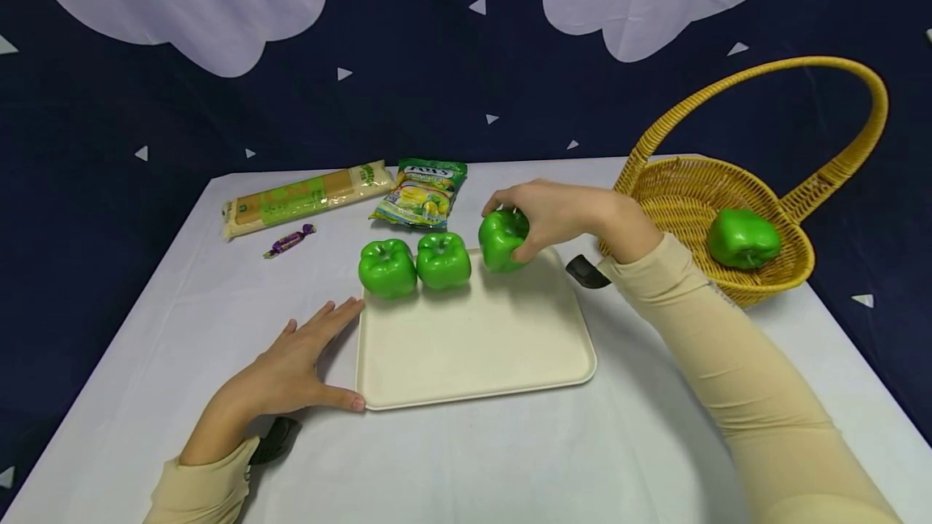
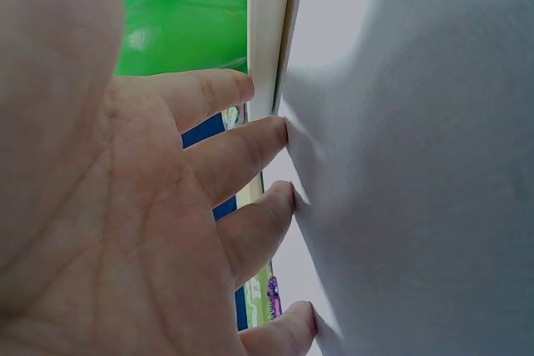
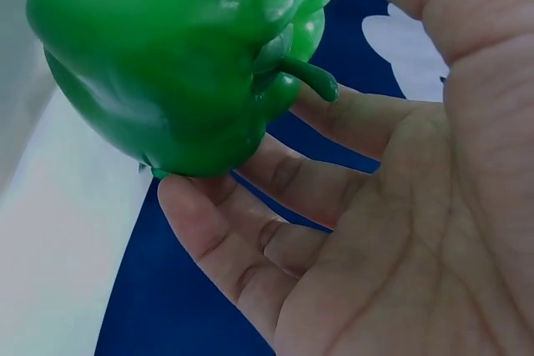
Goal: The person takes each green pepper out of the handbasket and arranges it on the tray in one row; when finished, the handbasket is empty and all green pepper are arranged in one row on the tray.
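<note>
My right hand [image 1: 557, 215] grips a green bell pepper [image 1: 501, 239] over the back right part of the cream tray [image 1: 473, 350]. In the right wrist view the fingers and thumb curl round that pepper [image 3: 167, 64], its stem toward the palm. Two more green bell peppers, one at the tray's back left corner [image 1: 388, 268] and another close beside it [image 1: 443, 260], stand along the back edge. At the tray's left side, my left hand [image 1: 291, 370] rests with fingers spread, thumb and fingertips right at the rim. The left wrist view shows its fingers extended along the tray edge [image 2: 269, 31].
A yellow wicker basket [image 1: 680, 188] with a tall handle stands at the right, holding a green bell pepper [image 1: 743, 238]. Behind the tray lie a green snack bag [image 1: 422, 194] and a long noodle packet [image 1: 309, 198]. A purple-wrapped candy [image 1: 289, 241] lies at the left.
</note>
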### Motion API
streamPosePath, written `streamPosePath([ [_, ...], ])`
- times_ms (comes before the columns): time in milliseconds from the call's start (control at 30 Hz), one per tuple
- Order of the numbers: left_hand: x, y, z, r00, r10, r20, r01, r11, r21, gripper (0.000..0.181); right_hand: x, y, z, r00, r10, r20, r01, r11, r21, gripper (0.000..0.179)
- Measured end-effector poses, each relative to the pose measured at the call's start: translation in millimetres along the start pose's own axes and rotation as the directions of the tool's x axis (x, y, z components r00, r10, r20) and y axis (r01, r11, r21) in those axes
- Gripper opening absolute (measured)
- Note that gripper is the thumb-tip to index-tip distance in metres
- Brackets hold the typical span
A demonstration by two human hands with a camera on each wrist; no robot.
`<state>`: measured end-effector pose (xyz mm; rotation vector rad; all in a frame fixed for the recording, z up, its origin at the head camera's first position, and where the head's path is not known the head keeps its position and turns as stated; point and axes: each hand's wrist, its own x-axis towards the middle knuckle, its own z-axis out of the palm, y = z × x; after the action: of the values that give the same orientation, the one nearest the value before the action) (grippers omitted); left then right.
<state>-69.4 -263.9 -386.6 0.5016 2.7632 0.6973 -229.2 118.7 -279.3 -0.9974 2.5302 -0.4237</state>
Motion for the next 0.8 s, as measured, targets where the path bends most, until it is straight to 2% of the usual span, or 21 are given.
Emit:
streamPosePath([
  [467, -0.2, -0.8, 1.3, 1.0, -0.007, -0.003, 0.007, 1.0, 0.008, 0.138, 8.8, -4, 6, 0.999, 0.007, 0.041, -0.007, 1.0, 0.005, 0.072],
  [800, -1.1, -2.3, 0.9, 1.0, 0.01, -0.011, -0.01, 1.0, 0.016, 0.136, 14.8, -3, 10, 0.999, 0.013, 0.034, -0.013, 1.0, -0.009, 0.074],
])
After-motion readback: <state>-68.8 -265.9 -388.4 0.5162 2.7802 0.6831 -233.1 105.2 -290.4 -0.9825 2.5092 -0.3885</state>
